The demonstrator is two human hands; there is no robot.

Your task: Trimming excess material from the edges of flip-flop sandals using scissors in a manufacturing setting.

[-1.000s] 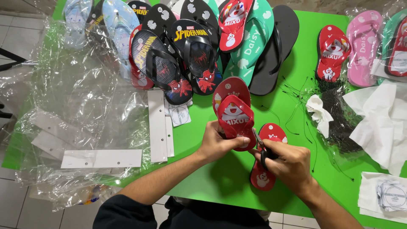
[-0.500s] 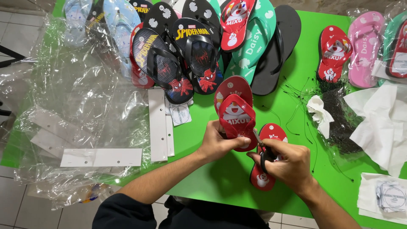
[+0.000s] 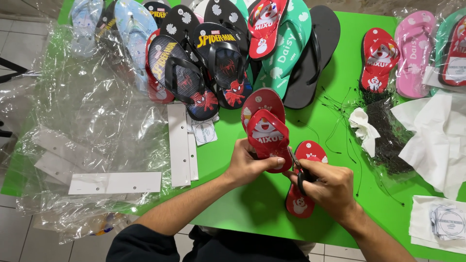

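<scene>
My left hand (image 3: 250,162) grips the heel end of a pair of small red flip-flops (image 3: 264,123), stacked one on the other with a white cartoon print. My right hand (image 3: 325,187) holds small black-handled scissors (image 3: 298,171), whose blades point at the heel of that pair beside my left fingers. Under my right hand a third red flip-flop (image 3: 303,206) lies flat on the green table (image 3: 257,204).
A heap of black, green, blue and red flip-flops (image 3: 218,53) lies at the far side. Clear plastic bags (image 3: 92,131) and white card strips (image 3: 179,145) lie left. Red and pink flip-flops (image 3: 398,56), black ties (image 3: 383,131), white paper (image 3: 437,136) and round labels (image 3: 446,221) lie right.
</scene>
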